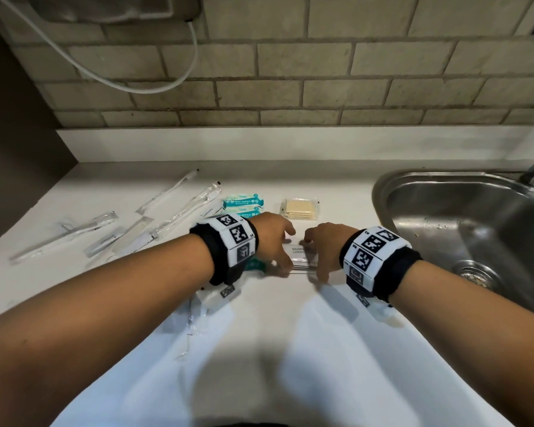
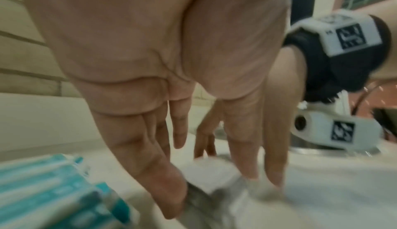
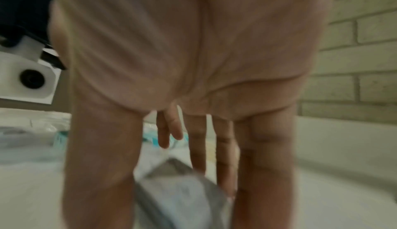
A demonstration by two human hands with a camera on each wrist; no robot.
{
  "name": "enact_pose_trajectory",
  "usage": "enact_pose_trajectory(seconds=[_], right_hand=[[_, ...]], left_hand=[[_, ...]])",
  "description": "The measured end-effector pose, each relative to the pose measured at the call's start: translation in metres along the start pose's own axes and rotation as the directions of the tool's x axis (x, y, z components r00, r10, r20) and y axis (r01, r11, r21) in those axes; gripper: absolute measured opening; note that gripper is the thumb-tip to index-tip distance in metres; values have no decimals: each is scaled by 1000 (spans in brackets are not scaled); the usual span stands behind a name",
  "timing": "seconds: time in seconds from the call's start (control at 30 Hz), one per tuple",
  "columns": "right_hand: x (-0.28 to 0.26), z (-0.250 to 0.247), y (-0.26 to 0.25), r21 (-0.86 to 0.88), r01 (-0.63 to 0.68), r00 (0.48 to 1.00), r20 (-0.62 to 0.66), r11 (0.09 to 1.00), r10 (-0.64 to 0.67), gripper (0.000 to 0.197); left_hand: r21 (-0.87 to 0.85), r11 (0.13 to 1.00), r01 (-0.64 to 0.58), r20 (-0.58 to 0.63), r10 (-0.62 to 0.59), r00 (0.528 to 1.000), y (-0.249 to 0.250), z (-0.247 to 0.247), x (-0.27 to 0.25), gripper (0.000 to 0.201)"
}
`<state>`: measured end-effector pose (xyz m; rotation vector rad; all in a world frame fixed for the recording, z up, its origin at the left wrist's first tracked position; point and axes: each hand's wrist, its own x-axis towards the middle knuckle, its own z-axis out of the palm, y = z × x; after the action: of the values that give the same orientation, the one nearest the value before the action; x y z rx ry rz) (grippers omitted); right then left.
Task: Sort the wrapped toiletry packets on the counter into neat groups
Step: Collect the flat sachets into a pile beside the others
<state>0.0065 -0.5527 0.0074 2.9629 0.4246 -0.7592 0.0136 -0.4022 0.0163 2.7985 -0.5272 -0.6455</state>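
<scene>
You've got both hands on the little stack of shampoo/conditioner packets (image 1: 302, 255) near the middle of the counter (image 1: 290, 349). Your left hand (image 1: 273, 238) pinches the stack's left end between thumb and fingers, and your right hand (image 1: 322, 245) does the same on the other end, squaring it up.

What I'd watch for: those sachets look slick and flat, so if you squeeze harder from one side than the other, the stack could fan out or a middle one could shoot free. The sink (image 1: 463, 229) sits just to your right — a packet that slides that way could drop into the basin. Your left wrist is also right over the teal wipes packs (image 1: 243, 204), so an elbow shift could knock that group crooked.

The counter's a smooth white top, so not much friction to help you. The wrapped toothbrushes (image 1: 154, 223) lie loosely at the far left, the tan packet (image 1: 299, 208) behind your hands. Tan brick-tile wall (image 1: 352, 72) at the back, with a white cord (image 1: 154, 84) looping down.
</scene>
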Motion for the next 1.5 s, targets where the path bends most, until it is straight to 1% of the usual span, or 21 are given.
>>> enact_pose_trajectory(seconds=[0.07,0.13,0.2,0.27,0.37,0.4,0.47,0.57,0.63,0.7,0.77,0.87,0.97,1.0,1.07,1.1,1.17,1.27,1.37,1.43,1.5], right_hand=[[-6,-12,-11,-79,-3,999,-32,997,1,72],[-13,-26,-32,-133,44,987,-150,990,-64,68],[-17,-34,-61,-107,161,955,-235,981,-182,61],[-18,-37,-95,-27,314,913,-266,949,-310,55],[-18,-28,-142,45,492,849,-245,870,-468,48],[-16,-21,-156,47,520,840,-209,853,-501,49],[-9,-3,-182,13,529,842,-130,849,-523,53],[3,19,-211,-93,485,868,-66,870,-492,49],[10,23,-221,-111,430,900,-31,896,-435,41],[14,19,-228,-100,380,925,4,920,-381,35],[16,12,-232,-55,340,941,23,939,-339,31],[14,2,-237,-5,303,952,51,953,-302,33],[13,0,-244,-19,265,964,26,964,-264,28],[13,0,-246,-35,252,967,32,967,-251,33],[13,-1,-247,-54,225,973,67,973,-221,56],[13,-3,-245,-15,199,978,69,980,-197,64],[10,-9,-241,122,154,985,55,981,-162,65],[5,-18,-235,201,131,991,6,971,-135,52],[4,-33,-230,296,149,985,-132,944,-114,35],[7,-46,-225,432,170,975,-204,885,-88,25],[9,-59,-220,592,202,968,-244,780,-64,22]], left_hand=[[-47,999,-7,-39,6,999,-15,-18,-11,65],[-122,992,-13,-123,-2,992,-41,-35,-22,45],[-187,982,1,-202,-39,979,-73,-49,-33,28],[-219,975,23,-266,-82,960,-105,-59,-43,21],[-208,976,67,-331,-135,934,-145,-64,-48,22],[-182,979,88,-335,-146,931,-155,-63,-48,23],[-131,985,115,-308,-151,939,-174,-58,-43,27],[-99,985,142,-254,-163,953,-189,-43,-31,46],[-48,989,141,-226,-148,963,-195,-32,-21,59],[9,992,125,-226,-120,967,-197,-24,-11,65],[94,989,116,-221,-93,971,-196,-21,-3,64],[226,962,154,-185,-112,976,-193,-19,5,66],[214,959,186,-212,-140,967,-192,-15,7,65],[216,960,179,-226,-129,965,-191,-14,7,60],[211,964,164,-251,-108,962,-188,-13,5,46],[194,968,159,-258,-106,960,-188,-14,4,41],[150,978,144,-277,-98,956,-191,-16,0,35],[-5,994,105,-352,-100,931,-197,-24,-13,32],[-239,970,39,-456,-148,878,-208,-31,-30,27],[-388,921,-44,-478,-160,864,-218,-35,-41,18],[-518,847,-117,-472,-169,865,-227,-36,-52,9]])
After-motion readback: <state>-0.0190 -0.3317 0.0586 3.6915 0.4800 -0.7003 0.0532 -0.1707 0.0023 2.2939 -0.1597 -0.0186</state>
